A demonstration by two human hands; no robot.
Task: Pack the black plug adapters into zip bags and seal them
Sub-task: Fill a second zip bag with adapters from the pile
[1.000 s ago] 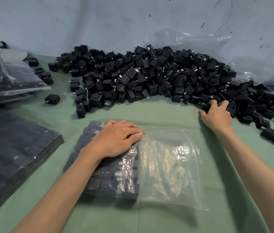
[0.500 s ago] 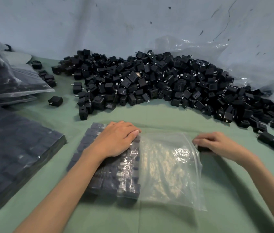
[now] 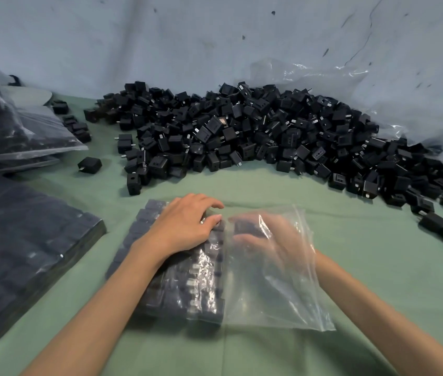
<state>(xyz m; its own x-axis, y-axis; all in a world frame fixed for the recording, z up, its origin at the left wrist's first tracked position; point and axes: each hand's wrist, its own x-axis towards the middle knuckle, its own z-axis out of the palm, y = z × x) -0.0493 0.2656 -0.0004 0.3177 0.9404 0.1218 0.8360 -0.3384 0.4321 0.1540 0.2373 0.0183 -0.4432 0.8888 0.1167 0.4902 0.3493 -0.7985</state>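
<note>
Left hand (image 3: 185, 226) lies on bag (image 3: 277, 294), fingers relaxed and a little spread, pressing on packed rows (image 3: 187, 289) in left half of bag; right hand (image 3: 272, 240) is inside bag, seen through plastic, blurred; its thumb and fingers pinch one adapter (image 3: 244, 226) just beside rows; wrist comes out at right edge of bag; bag lies flat on green cloth (image 3: 377, 253); big pile (image 3: 269, 137) of loose adapters behind, against wall; filled bags (image 3: 25, 240) at left.

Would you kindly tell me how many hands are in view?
2. The left hand rests on the zip bag; the right hand is inside it, pinching an adapter.
</note>
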